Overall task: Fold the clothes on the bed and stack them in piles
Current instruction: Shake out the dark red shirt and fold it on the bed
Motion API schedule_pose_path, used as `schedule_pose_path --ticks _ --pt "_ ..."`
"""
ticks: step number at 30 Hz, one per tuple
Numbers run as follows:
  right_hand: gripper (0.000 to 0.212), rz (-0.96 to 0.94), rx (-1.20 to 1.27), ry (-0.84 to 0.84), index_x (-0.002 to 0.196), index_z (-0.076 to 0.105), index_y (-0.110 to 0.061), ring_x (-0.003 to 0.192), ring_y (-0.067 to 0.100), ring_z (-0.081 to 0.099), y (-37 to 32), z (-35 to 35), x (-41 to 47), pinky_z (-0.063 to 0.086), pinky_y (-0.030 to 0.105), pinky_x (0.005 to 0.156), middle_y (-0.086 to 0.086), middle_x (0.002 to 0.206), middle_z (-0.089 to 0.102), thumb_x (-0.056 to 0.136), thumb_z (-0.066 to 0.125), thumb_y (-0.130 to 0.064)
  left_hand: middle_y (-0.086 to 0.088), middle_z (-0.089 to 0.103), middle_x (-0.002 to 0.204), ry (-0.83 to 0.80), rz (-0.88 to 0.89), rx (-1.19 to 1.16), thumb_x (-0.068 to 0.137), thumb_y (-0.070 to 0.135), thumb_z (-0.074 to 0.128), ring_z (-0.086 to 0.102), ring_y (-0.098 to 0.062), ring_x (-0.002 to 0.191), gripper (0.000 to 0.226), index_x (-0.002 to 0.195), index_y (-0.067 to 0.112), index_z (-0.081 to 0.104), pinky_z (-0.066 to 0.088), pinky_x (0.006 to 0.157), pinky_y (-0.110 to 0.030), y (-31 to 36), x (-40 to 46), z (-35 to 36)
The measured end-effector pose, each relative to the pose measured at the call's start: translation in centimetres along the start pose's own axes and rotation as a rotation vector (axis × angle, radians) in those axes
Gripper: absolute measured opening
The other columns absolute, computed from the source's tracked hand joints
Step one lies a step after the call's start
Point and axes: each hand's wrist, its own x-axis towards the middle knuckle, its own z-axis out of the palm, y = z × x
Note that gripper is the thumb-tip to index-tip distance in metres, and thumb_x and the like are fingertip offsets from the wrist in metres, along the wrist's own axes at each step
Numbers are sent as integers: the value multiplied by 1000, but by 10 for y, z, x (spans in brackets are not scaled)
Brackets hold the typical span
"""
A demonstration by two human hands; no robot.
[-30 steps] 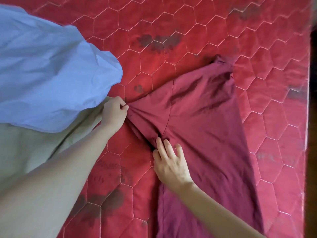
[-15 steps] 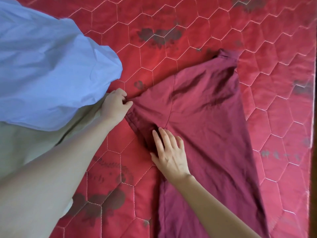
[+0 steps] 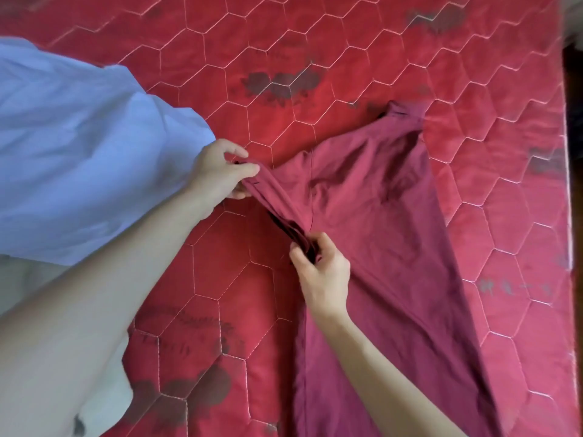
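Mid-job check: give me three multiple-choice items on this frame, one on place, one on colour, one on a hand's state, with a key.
1. Where does the light blue cloth lie relative to the maroon shirt?
A. to its left
B. on top of it
C. to its right

2. What colour is the quilted mattress?
A. green
B. red
C. white

3. What is the right hand doing?
A. lying flat on the mattress
B. hanging idle
C. pinching the shirt's fabric

Key: 1 A, the blue cloth fills the left side behind the left hand. 2 B, red hexagon quilting shows all round. 3 C, its fingers are curled round a bunched fold.
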Motion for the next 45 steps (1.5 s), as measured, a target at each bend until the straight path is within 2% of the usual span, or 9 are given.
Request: schedule_pose_path --ticks 3,6,10,20,25,32,35,40,45 --pt "14 323 243 83 97 62 -27 58 -2 54 10 -17 8 43 22 63 -17 66 61 83 65 -28 -10 70 86 -151 14 -145 89 25 66 73 -18 74 39 124 12 52 58 64 -26 28 -1 42" --pt "42 332 79 102 127 50 -20 91 -1 56 27 -33 11 41 21 82 -12 107 57 88 64 -31 -7 62 126 -161 126 322 96 36 51 54 -21 121 52 142 13 39 39 103 -28 16 -14 81" --pt "35 200 -77 124 125 53 -21 103 6 56 49 -48 10 36 18 83 -11 112 54 92 59 -27 -15 25 156 -129 425 779 100 30 43 19 -25 146 59 149 3 25 18 118 -34 -37 -58 107" --pt "61 -79 -264 -107 135 48 -14 117 20 51 31 -21 92 43 37 96 2 126 57 86 63 -48 -19 25 155 -64 534 1096 99 42 29 19 -29 146 63 145 -2 34 21 118 -46 -113 -114 147" --pt "28 -270 -455 -129 83 52 -11 92 30 58 18 -3 143 37 34 66 7 92 63 84 68 -34 -19 25 155 -15 525 1157 99 40 28 19 -30 146 63 145 -1 32 28 115 -49 -117 -112 157" --pt "42 -439 -568 194 128 54 -11 116 28 50 8 8 144 42 38 91 9 126 55 91 54 -31 -20 21 156 14 513 1115 97 39 28 15 -32 147 64 147 0 27 24 116 -51 -125 -110 161" --pt "49 -849 -651 -101 141 46 -17 137 27 37 13 23 131 27 45 110 9 145 45 97 41 -37 -21 33 151 16 525 1104 97 37 30 21 -34 145 60 141 -1 41 23 116 -51 -127 -109 162" --pt "53 -581 -947 -227 154 12 -31 149 17 2 60 -9 153 1 47 119 -2 162 7 103 23 -45 -21 20 157 37 558 1090 98 38 31 14 -33 147 62 146 -1 31 21 117 -50 -131 -109 163" --pt "43 -416 -506 -44 141 47 -18 142 20 28 60 -40 128 19 42 117 4 150 40 103 36 -36 -15 31 154 -17 564 975 98 39 27 25 -29 145 59 143 4 40 20 117 -52 -115 -111 150"
